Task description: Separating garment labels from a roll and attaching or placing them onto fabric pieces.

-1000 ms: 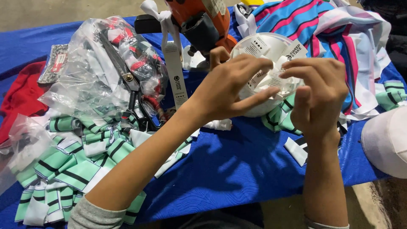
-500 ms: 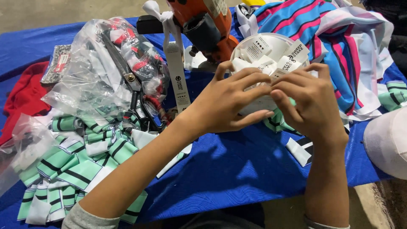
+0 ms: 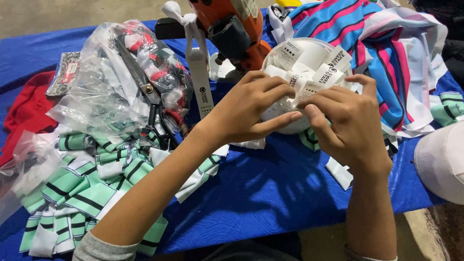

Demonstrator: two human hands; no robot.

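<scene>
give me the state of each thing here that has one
white bowl: upright, full of white fabric labels
left hand: fingers on the labels at the bowl's rim
right hand: pinching labels
scissors: shut, lying on a clear plastic bag
green striped fabric pieces: piled loose

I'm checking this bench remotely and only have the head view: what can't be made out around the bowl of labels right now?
- White bowl: its near rim and base, hidden by both hands.
- Left hand and right hand: whether the fingertips pinch a label, hidden behind the fingers.
- Orange machine: its top, cut off by the upper edge.
- Scissors: the blades, blurred under the clear plastic bag.
</scene>
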